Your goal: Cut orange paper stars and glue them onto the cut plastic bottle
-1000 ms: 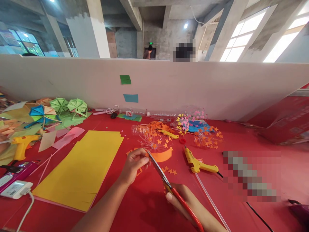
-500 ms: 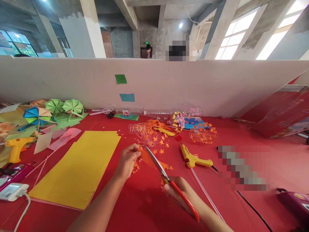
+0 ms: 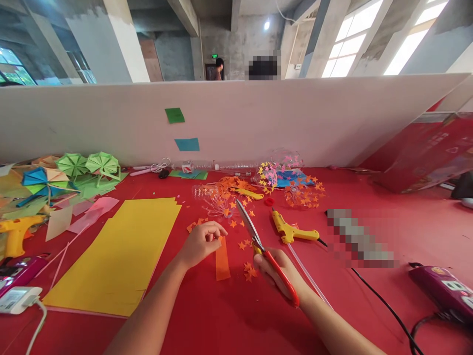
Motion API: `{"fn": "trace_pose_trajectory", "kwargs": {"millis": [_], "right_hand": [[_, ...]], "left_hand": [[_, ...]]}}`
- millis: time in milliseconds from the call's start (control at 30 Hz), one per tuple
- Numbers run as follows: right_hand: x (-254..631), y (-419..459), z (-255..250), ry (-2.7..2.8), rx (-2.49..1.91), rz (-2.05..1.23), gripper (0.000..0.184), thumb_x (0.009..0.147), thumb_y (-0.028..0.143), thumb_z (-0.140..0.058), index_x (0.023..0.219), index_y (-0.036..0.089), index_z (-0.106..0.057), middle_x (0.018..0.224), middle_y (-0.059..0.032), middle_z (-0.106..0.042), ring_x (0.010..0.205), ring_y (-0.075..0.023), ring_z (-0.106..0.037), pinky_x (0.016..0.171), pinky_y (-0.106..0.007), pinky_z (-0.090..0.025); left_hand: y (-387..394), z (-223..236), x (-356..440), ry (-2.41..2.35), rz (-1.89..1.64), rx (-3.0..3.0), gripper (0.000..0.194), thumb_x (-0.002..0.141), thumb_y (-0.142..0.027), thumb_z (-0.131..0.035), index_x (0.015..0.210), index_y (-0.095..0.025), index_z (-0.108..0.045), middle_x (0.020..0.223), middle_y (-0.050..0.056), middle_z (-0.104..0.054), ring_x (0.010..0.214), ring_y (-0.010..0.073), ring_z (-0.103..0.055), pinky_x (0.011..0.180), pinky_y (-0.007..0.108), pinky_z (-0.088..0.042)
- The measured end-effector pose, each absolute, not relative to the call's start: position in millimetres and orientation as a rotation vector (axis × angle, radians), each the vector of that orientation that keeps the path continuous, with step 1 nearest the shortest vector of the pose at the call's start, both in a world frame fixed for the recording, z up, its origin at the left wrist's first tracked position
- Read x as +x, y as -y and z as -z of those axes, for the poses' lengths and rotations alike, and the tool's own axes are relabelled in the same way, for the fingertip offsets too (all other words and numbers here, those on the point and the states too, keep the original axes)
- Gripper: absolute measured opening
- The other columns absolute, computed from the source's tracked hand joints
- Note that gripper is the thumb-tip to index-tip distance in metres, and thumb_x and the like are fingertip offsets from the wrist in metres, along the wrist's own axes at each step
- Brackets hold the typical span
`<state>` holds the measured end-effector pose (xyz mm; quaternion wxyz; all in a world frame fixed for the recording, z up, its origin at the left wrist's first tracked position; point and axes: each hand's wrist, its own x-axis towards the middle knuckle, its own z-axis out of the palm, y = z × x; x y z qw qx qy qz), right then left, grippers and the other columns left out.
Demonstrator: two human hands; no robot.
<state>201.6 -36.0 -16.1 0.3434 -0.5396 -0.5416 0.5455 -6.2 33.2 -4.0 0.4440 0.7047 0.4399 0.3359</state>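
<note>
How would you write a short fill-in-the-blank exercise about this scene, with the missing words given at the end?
1. The scissors are held in the ____ hand.
2. The paper strip by the left hand has the colour ____.
3. The top sheet of the large paper stack, farther left, is ____.
4. The loose orange cutouts near the scissors are shaped like ____.

Missing words: right; orange; yellow; stars.

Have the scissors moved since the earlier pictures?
Yes: against the yellow glue gun at right, the scissors in the right hand have shifted right and forward, bringing their tips closer to it.
</note>
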Motion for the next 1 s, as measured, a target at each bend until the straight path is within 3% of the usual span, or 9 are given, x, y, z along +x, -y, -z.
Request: {"fn": "trace_pose_trajectory", "kwargs": {"millis": [100, 267, 500, 733, 867, 1000], "right_hand": [[200.2, 34.4, 17.8, 1.370, -1.411, -1.350, 0.047, 0.074, 0.057, -0.062, 0.058, 0.022, -0.035, 0.043, 0.0082, -0.036, 0.038, -0.0063, -0.030, 0.037, -0.020, -0.022], [199.5, 31.6, 14.6, 1.387, -1.376, -1.392, 0.036, 0.072, 0.047, -0.062, 0.057, 0.021, -0.041, 0.044, 0.0084, -0.037, 0.039, -0.0073, -0.035, 0.039, -0.020, -0.026], [196.9, 33.1, 11.2, 1.366, -1.410, -1.437, 0.018, 0.069, 0.028, -0.061, 0.060, 0.020, -0.047, 0.045, 0.0096, -0.038, 0.038, -0.0062, -0.033, 0.038, -0.019, -0.024], [199.8, 33.4, 16.0, 1.320, -1.382, -1.329, 0.021, 0.073, 0.034, -0.058, 0.062, 0.020, -0.045, 0.045, 0.0088, -0.039, 0.039, -0.0066, -0.031, 0.038, -0.019, -0.025], [198.0, 33.4, 16.1, 1.304, -1.379, -1.281, 0.023, 0.072, 0.036, -0.060, 0.063, 0.020, -0.046, 0.045, 0.0090, -0.036, 0.039, -0.0065, -0.029, 0.038, -0.019, -0.023], [197.6, 33.9, 16.6, 1.314, -1.382, -1.256, 0.029, 0.073, 0.041, -0.062, 0.063, 0.021, -0.044, 0.046, 0.0088, -0.035, 0.040, -0.0071, -0.030, 0.039, -0.020, -0.023]], "left_hand": [[-24.1, 5.4, 2.5, -0.934, -0.836, 1.661, 0.020, 0.069, -0.018, -0.056, 0.052, -0.017, -0.045, 0.094, 0.004, -0.063, 0.051, 0.0069, -0.030, 0.052, 0.025, -0.027], [-9.4, 17.4, 23.0, -0.784, -0.632, 1.582, 0.013, 0.068, -0.021, -0.062, 0.058, -0.017, -0.054, 0.077, 0.001, -0.051, 0.060, 0.0108, -0.041, 0.055, 0.025, -0.029], [-5.7, 23.9, 28.8, -0.785, -0.597, 1.594, 0.013, 0.071, -0.017, -0.061, 0.058, -0.017, -0.057, 0.072, -0.002, -0.046, 0.063, 0.0117, -0.043, 0.057, 0.025, -0.030], [-6.2, 23.5, 31.2, -0.764, -0.603, 1.502, 0.014, 0.077, -0.026, -0.060, 0.069, -0.019, -0.068, 0.076, 0.002, -0.055, 0.068, 0.0141, -0.051, 0.063, 0.026, -0.037], [-6.0, 28.0, 32.5, -0.826, -0.641, 1.401, 0.016, 0.076, -0.029, -0.058, 0.071, -0.018, -0.067, 0.070, 0.000, -0.054, 0.047, 0.0073, -0.038, 0.047, 0.023, -0.029], [-6.4, 31.4, 31.7, -0.819, -0.672, 1.395, 0.016, 0.077, -0.030, -0.057, 0.071, -0.018, -0.064, 0.058, -0.003, -0.047, 0.044, 0.0067, -0.036, 0.044, 0.022, -0.028]]}}
